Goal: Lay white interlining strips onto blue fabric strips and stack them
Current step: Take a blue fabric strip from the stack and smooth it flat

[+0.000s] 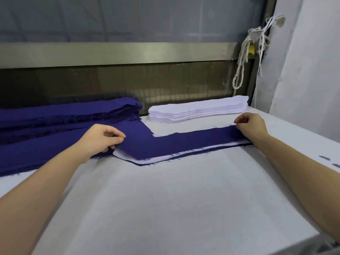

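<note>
A blue fabric strip (180, 142) lies across the white table, on top of a white interlining strip (184, 153) and another blue strip whose edges show beneath it. My left hand (100, 138) pinches the top strip's left end, slightly lifted. At the strip's right end my right hand (251, 126) pinches the far corner. A pile of blue fabric strips (64, 115) lies at the left. Behind the strip sits a stack of white interlining strips (198, 109).
The white padded table (174, 199) stretches wide in front of me. A metal rail and mesh panel (119, 54) close off the back. Knotted white cords (246, 52) hang at the back right beside a white cloth sheet (303, 61).
</note>
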Available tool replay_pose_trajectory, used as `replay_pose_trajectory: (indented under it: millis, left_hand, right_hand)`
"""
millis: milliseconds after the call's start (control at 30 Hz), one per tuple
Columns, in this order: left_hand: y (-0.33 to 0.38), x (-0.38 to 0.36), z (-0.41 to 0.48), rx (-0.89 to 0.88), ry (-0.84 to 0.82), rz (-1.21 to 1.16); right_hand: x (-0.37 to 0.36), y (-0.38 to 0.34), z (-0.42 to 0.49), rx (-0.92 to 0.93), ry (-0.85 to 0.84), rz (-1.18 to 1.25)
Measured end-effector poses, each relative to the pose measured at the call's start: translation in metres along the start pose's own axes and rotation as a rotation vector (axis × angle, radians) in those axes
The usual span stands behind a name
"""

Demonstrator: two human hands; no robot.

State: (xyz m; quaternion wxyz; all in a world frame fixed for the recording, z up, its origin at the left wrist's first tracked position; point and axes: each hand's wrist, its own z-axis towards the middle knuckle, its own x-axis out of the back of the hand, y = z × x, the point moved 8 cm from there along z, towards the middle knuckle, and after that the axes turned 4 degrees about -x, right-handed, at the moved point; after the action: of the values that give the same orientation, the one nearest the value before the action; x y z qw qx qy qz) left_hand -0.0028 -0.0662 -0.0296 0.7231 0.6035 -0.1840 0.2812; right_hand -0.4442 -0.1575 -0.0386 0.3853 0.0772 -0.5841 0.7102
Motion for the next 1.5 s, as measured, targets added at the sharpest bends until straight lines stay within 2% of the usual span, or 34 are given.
replay_pose_trajectory:
  millis: [333,567,933,1100,1300,1500]
  left_hand:
    - [0.007,0.003,-0.001,-0.068,-0.044,0.010]
    - [0.004,-0.009,-0.004,-0.067,-0.150,0.154]
    - [0.006,-0.011,-0.003,-0.087,-0.157,0.200]
    - [0.012,-0.013,-0.004,-0.145,-0.175,0.343]
    - [0.010,-0.007,0.001,-0.241,-0.098,0.546]
    - [0.002,-0.011,0.003,-0.215,-0.135,0.561]
  right_hand:
    - [0.009,0.005,0.002,-0.069,0.004,0.053]
    - [0.007,0.008,-0.003,-0.085,-0.049,-0.153]
    - [0.012,0.001,-0.005,-0.041,0.000,-0.244]
    - [0.006,0.010,-0.004,-0.091,-0.087,-0.356]
    - [0.002,0.014,-0.003,-0.099,-0.087,-0.466]
    - [-0.002,0.023,-0.001,-0.147,-0.099,-0.610]
